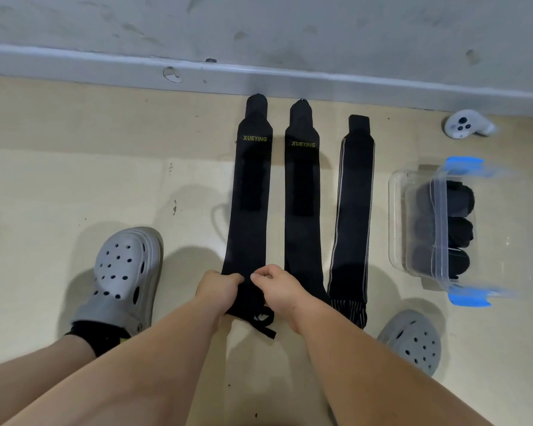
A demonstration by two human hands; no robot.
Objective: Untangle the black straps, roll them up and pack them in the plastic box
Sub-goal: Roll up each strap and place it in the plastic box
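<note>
Three black straps lie flat on the floor, side by side, running away from me. The left strap (pixel 250 192) and the middle strap (pixel 303 192) carry yellow lettering; the right strap (pixel 353 210) has pale edge stripes. My left hand (pixel 217 292) and my right hand (pixel 274 289) both grip the near end of the left strap with curled fingers. A thin black loop (pixel 266 325) sticks out below my hands. To the right stands the clear plastic box (pixel 397 216) with blue latches, holding three rolled black straps (pixel 459 229).
My grey clogs sit on the floor, one at the left (pixel 123 272) and one at the lower right (pixel 413 339). A white handheld controller (pixel 465 124) lies near the grey baseboard (pixel 136 66) and wall beyond the straps.
</note>
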